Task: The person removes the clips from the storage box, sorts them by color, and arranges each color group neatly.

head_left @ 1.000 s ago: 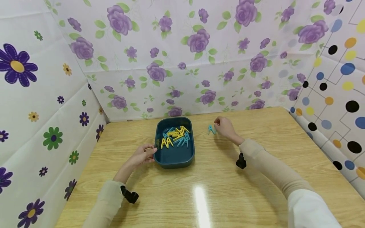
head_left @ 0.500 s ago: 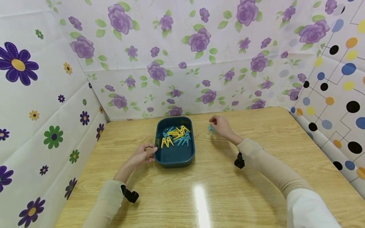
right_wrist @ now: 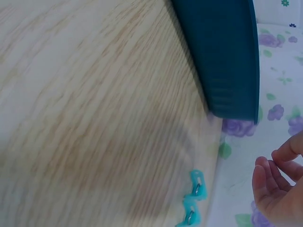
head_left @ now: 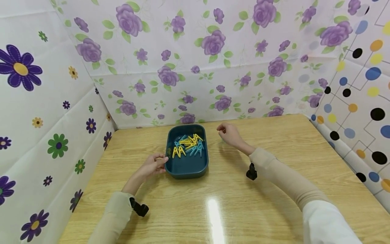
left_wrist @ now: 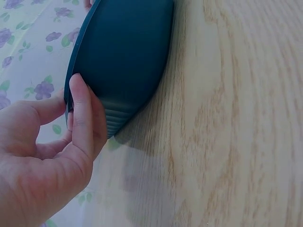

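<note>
In the head view my left hand grips the left wall of a dark teal plastic bin. The left wrist view shows the thumb and fingers on either side of its rim. Several yellow clothespins and blue clothespins lie in the bin, mostly toward its far end. My right hand is over the table to the right of the bin, fingers loosely bent, with nothing visible between them. Below it in the right wrist view, two turquoise clothespins lie on the table; the hand mostly hides them in the head view.
The wooden table reaches back to a floral cloth. Patterned cloths hang at left and right. A black wrist camera sits on the right forearm, and another black camera on the left.
My right hand has moved left toward the bin, now covering the turquoise clothespin that showed beside it before. The left hand and the bin have stayed in place.
</note>
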Action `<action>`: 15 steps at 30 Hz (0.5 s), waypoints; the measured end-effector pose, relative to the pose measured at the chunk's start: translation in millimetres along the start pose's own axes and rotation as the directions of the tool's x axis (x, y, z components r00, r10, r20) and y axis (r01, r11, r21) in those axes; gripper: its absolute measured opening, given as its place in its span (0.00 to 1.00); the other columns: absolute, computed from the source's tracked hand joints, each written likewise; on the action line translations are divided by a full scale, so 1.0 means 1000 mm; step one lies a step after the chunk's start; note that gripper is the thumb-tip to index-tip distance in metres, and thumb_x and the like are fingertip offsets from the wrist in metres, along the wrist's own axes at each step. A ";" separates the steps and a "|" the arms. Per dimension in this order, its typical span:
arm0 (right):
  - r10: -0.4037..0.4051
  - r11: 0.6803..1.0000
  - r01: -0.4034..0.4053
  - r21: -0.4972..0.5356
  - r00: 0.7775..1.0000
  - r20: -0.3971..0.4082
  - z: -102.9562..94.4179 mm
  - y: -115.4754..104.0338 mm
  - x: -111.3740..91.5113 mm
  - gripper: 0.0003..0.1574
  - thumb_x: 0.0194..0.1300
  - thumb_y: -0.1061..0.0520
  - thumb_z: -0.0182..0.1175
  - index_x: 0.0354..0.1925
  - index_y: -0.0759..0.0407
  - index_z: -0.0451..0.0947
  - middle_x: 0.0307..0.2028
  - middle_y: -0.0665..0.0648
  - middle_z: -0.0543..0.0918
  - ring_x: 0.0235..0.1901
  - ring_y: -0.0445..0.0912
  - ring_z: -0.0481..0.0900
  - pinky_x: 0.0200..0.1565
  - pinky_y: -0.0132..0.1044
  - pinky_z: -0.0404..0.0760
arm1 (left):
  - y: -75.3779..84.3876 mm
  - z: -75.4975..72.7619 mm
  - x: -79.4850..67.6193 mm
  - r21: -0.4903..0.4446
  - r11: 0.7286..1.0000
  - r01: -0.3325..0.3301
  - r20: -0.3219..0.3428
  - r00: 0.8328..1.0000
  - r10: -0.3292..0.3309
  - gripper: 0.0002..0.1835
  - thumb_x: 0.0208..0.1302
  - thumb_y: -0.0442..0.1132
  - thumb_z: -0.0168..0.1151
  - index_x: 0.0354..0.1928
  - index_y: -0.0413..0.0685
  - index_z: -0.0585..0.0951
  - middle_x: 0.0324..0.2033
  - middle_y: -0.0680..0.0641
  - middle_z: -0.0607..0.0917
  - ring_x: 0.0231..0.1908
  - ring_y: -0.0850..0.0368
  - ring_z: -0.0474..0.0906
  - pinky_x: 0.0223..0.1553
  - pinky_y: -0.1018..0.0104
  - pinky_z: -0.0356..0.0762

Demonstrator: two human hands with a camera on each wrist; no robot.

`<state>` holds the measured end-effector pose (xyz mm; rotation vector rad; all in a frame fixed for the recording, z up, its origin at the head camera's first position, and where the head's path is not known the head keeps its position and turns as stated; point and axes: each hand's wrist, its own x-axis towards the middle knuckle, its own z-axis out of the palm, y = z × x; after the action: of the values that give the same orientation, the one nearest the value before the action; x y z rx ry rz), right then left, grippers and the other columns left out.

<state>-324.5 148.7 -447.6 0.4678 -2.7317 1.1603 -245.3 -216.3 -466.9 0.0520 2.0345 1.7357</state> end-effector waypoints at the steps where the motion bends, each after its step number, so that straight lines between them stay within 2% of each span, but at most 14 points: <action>1: -0.004 1.000 0.004 0.001 1.000 0.004 0.001 -0.001 0.001 0.13 0.70 0.62 0.51 0.47 0.65 0.78 0.44 0.64 0.83 0.42 0.54 0.81 0.45 0.46 0.81 | 0.000 0.000 0.000 -0.001 1.000 0.002 0.002 1.000 -0.002 0.15 0.71 0.47 0.57 0.48 0.45 0.69 0.31 0.50 0.78 0.28 0.62 0.77 0.35 0.69 0.81; 6: -0.049 0.999 0.049 0.015 0.999 0.006 0.004 -0.008 0.003 0.12 0.69 0.62 0.51 0.45 0.64 0.79 0.43 0.64 0.83 0.40 0.53 0.81 0.43 0.47 0.81 | 0.000 0.000 0.000 -0.013 1.000 0.002 0.005 1.000 -0.002 0.14 0.71 0.47 0.56 0.48 0.46 0.68 0.32 0.50 0.79 0.29 0.61 0.77 0.35 0.69 0.81; 15: -0.086 0.996 0.086 0.018 0.996 0.008 0.009 -0.017 0.006 0.12 0.69 0.63 0.50 0.41 0.62 0.81 0.38 0.61 0.84 0.33 0.49 0.78 0.37 0.40 0.78 | 0.001 0.001 -0.001 -0.010 1.000 -0.003 -0.005 1.000 0.003 0.14 0.71 0.46 0.56 0.48 0.45 0.69 0.31 0.49 0.80 0.28 0.62 0.78 0.34 0.69 0.82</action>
<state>-324.7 129.6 -440.8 0.5883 -2.6817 1.1649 -244.3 -215.9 -465.5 0.0472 2.0302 1.7497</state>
